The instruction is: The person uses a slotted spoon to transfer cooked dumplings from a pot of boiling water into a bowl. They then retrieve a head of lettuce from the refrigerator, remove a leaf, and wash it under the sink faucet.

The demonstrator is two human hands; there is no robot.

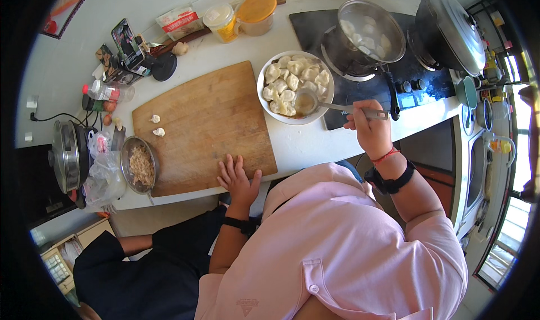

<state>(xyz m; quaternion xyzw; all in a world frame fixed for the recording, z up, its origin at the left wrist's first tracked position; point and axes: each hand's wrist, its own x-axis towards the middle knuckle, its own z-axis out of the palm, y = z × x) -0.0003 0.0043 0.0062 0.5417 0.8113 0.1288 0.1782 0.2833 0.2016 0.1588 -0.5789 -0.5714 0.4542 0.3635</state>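
My right hand (368,128) grips the handle of a metal ladle (333,105), whose bowl rests among cooked dumplings (293,76) and some broth. A white bowl (260,94) holds these dumplings, between the wooden cutting board and the cooktop. On the near edge of the cutting board (206,117) my left hand (240,183) lies flat, fingers spread, holding nothing. Two small white pieces, possibly dough or garlic (158,132), sit towards the board's left side. Behind the bowl, a steaming saucepan (400,52) on a burner contains more dumplings in water.
Minced filling fills a metal bowl (157,159) at the board's left edge. A lidded wok (447,33) occupies the other burner. The saucepan's black handle (393,96) juts towards me. A phone on a stand (128,43) is at back left. Another person in dark clothes (156,265) is at left.
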